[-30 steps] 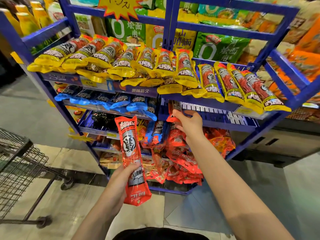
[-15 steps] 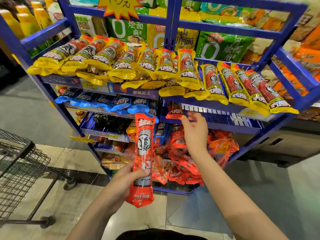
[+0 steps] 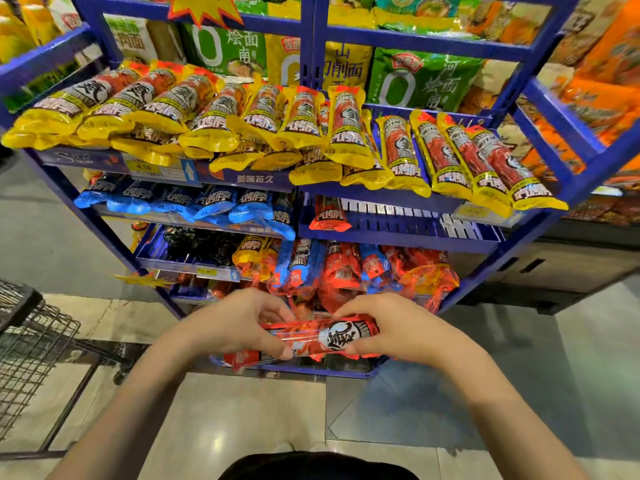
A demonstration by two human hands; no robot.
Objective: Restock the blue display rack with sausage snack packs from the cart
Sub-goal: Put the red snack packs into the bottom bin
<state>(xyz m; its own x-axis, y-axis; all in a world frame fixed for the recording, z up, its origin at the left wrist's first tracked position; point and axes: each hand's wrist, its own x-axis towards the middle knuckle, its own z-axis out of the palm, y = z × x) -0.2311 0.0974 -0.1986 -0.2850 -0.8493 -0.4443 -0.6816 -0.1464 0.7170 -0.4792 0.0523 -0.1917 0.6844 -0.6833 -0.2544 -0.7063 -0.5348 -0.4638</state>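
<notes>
A long red sausage snack pack (image 3: 322,337) lies sideways between both hands, low in front of the blue display rack (image 3: 398,233). My left hand (image 3: 239,323) grips its left part and my right hand (image 3: 398,327) pinches its right end. On the rack's second shelf, right half, a single red pack (image 3: 329,214) lies at the left end of an otherwise bare slotted tray. Yellow packs (image 3: 346,129) fill the top shelf and blue packs (image 3: 214,202) the left of the second shelf. A loose pile of red packs (image 3: 346,271) sits on the lower shelf.
The wire cart (image 3: 31,348) stands at the left edge on the tiled floor. Green and orange noodle bags (image 3: 415,77) hang behind the rack. A dark cabinet (image 3: 561,268) sits to the right behind the rack's leg.
My right hand has left the second shelf and come down onto the red pack. The pack has turned from upright in my left hand to sideways, held by both hands.
</notes>
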